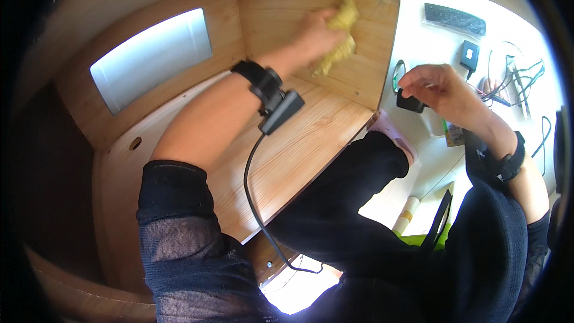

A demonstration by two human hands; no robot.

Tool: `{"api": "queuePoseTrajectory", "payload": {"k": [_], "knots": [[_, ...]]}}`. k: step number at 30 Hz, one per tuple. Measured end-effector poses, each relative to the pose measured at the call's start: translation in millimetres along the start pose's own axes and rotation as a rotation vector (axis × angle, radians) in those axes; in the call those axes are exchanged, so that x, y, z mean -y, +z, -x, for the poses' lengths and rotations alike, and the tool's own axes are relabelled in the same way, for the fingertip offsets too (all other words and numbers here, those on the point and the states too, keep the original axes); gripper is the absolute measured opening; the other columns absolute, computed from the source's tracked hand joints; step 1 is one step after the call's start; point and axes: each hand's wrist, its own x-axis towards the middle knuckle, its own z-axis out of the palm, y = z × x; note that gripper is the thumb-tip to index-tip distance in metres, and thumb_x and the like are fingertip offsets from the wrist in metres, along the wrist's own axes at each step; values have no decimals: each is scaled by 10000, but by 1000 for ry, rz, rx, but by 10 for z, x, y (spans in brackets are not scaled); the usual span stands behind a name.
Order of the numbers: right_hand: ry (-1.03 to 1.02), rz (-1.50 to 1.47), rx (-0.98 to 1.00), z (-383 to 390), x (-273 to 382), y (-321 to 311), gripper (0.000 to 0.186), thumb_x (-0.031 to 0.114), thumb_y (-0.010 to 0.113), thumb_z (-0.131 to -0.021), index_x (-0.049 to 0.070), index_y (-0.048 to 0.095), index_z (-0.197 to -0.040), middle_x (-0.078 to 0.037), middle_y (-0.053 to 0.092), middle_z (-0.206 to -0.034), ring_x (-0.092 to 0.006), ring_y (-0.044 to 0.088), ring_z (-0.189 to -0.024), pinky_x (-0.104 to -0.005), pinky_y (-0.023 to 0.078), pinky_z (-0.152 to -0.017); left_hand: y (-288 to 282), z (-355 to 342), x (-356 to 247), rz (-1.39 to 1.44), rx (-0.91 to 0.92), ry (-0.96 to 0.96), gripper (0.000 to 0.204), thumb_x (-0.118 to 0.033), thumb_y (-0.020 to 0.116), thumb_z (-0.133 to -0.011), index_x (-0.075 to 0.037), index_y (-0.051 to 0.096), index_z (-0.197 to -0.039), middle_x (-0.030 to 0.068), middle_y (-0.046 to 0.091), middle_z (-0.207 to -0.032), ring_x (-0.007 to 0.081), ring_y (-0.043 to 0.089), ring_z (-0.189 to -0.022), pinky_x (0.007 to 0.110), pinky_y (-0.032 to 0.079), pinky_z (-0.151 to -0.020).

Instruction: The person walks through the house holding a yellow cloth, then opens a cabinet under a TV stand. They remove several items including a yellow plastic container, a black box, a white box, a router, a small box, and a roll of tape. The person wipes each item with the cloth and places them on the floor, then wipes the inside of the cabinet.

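My left hand (320, 36) is closed on a crumpled yellow cloth (344, 21). It presses the cloth against the upright wooden side panel (287, 6) inside a wooden cabinet. Motion blurs the fingers a little. Off to the right, outside the cabinet, my right hand (439, 87) has curled fingers. A small black blocky object (410, 101) sits at its fingertips and appears gripped there; its kind does not show.
Below the cloth spreads the cabinet's light wooden board (293, 137). A pale, bright rectangular panel (155, 54) is set in its back wall. At right are a black power adapter (469, 57), tangled cables (508, 87) and a dark flat strip (454, 19). A cable (254, 203) trails from my left wrist.
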Motion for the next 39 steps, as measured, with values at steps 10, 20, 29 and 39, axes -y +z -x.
{"api": "queuePoseTrajectory", "payload": {"k": [10, 20, 29, 39], "knots": [[17, 23, -13, -28, 17, 15, 167, -23, 527, -902, 3, 665, -992, -89, 684, -879, -171, 661, -866, -277, 515, -840, -1600, -134, 1388, 7, -968, -439, 291, -198, 582, -850, -13, 588, -1075, 150, 644, -1048, 230, 665, -894, 369, 562, -611], [171, 16, -31, -76, -19, -44, 170, -25, 535, -889, 1, 670, -991, -99, 688, -899, -174, 664, -879, -278, 513, -863, -1964, -469, 2184, -154, -905, -949, 507, -401, 680, -791, -50, 607, -1148, 73, 635, -1144, 220, 607, -1020, 365, 528, -743], [220, 6, 46, -156, -32, 47, 158, -16, 535, -909, 3, 655, -1010, -96, 676, -922, -171, 659, -900, -293, 518, -867, -1975, -97, 2011, -1147, -364, -301, 352, -206, 704, -787, -18, 576, -1055, 176, 622, -1050, 345, 593, -1011, 405, 499, -806], [259, 27, 89, -172, -10, 33, 161, -26, 526, -919, 11, 649, -1016, -86, 667, -947, -163, 655, -918, -294, 518, -868, -2550, -1033, 1310, -1112, -390, 233, 480, -351, 680, -809, -5, 582, -1127, 190, 624, -1113, 314, 608, -1014, 396, 474, -876]]}}
